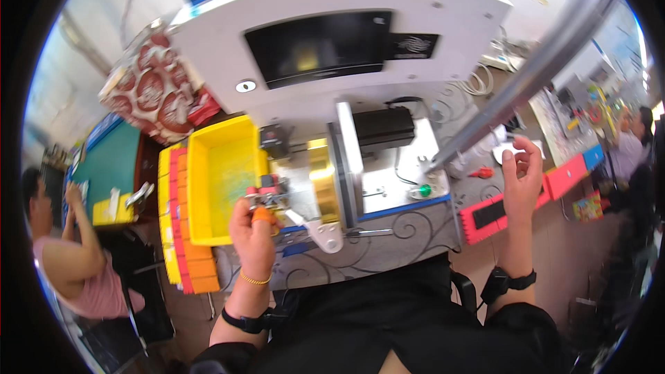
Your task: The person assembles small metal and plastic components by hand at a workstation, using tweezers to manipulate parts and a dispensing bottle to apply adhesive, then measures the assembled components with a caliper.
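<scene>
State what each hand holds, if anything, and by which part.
Left hand: fingers at the near side of a small metal fixture; whether gripped cannot be told. Right hand: raised, nothing visibly held.

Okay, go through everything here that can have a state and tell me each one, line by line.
Left hand: fingers bent at the small metal fixture; grip unclear.
Right hand: raised, fingers bent, nothing visibly held.
Orange finger cover: worn on the left hand.
Yellow bin: open-topped, upright.
Screen: mostly dark, yellowish patch visible.
Gold-coloured disc: upright; whether turning, unclear.
Green knob: whether lit, unclear.
</scene>
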{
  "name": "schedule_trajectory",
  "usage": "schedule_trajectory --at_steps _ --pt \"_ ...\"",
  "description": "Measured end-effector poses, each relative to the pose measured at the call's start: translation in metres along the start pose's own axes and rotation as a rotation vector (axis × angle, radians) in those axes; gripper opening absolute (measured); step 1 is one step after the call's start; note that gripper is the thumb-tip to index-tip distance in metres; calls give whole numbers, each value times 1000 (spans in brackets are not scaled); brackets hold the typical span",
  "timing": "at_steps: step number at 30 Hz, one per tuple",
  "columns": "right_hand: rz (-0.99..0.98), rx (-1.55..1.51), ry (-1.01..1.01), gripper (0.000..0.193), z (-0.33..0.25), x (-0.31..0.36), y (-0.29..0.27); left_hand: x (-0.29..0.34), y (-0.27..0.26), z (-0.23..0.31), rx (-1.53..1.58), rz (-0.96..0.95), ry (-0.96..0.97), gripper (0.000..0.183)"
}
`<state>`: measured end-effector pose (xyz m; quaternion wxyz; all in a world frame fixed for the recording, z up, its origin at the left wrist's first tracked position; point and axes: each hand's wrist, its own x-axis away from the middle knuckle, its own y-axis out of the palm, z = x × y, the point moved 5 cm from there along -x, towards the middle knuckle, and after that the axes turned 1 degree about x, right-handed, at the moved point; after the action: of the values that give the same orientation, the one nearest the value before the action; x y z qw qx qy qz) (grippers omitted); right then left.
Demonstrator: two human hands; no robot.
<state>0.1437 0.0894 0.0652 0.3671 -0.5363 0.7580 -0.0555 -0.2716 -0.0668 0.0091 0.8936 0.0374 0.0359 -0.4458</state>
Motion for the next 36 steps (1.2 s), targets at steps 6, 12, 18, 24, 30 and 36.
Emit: schedule_trajectory --at_steps 6,12,18,24,30,36 --pt "-58 307 -71 31 7 -12 16 1 7 12 -53 -124 -155 7" --pt "-107 281 37 28 21 -23 14 10 0 15 74 -111 -354 9" --pt "170 -74 101 33 49 -33 -57 20 -4 10 374 -78 -470 9" --pt "-129 -898 180 39 4 -4 -55 16 -3 3 381 -151 -355 7" --pt "-547 -1055 162 44 -102 27 44 14 0 6 55 -199 29 9" --pt "-820 -825 45 41 -201 13 121 6 4 21 -255 -179 345 14"
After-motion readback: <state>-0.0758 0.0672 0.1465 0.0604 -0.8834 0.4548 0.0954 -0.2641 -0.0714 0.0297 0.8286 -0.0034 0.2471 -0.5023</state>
